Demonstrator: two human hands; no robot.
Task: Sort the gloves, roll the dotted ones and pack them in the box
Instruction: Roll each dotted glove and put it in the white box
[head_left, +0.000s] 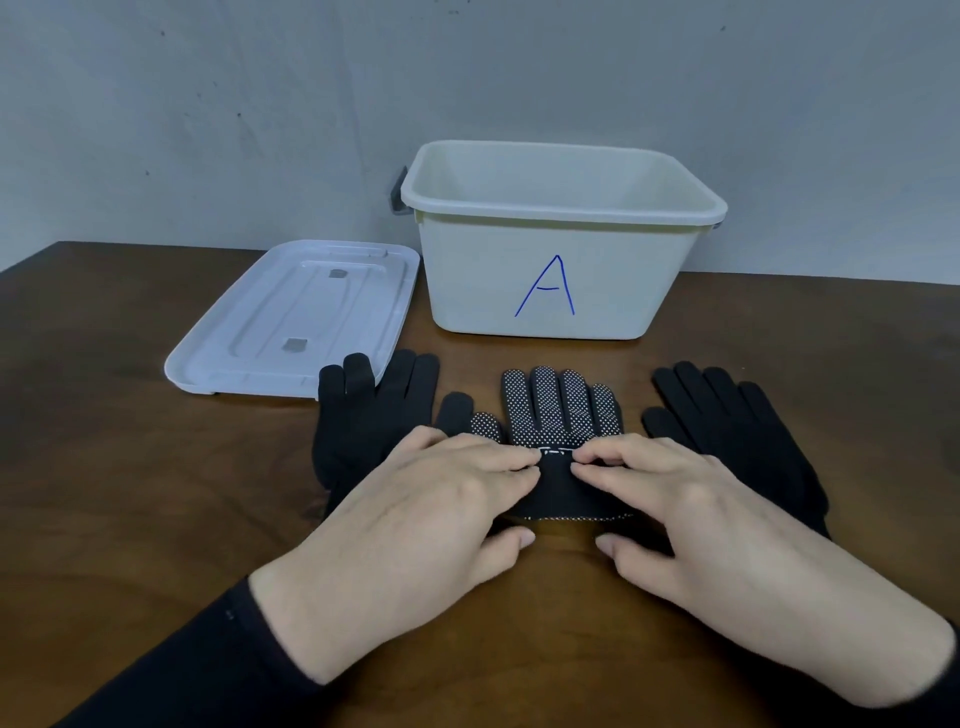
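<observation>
A black glove with white dots (561, 402) lies flat in the middle of the table, fingers pointing away from me. Its cuff end is folded up into a roll under my hands. My left hand (431, 499) and my right hand (670, 499) both pinch that rolled cuff, fingertips on top and thumbs behind it. A plain black glove (374, 410) lies to the left and another plain black glove (727, 415) to the right. The cream box (561, 280), marked with a blue A, stands open behind the gloves; I see nothing inside it.
The box's translucent white lid (296, 317) lies flat at the left of the box, its corner under the left glove's fingertips. A grey wall rises right behind the brown wooden table (130, 467).
</observation>
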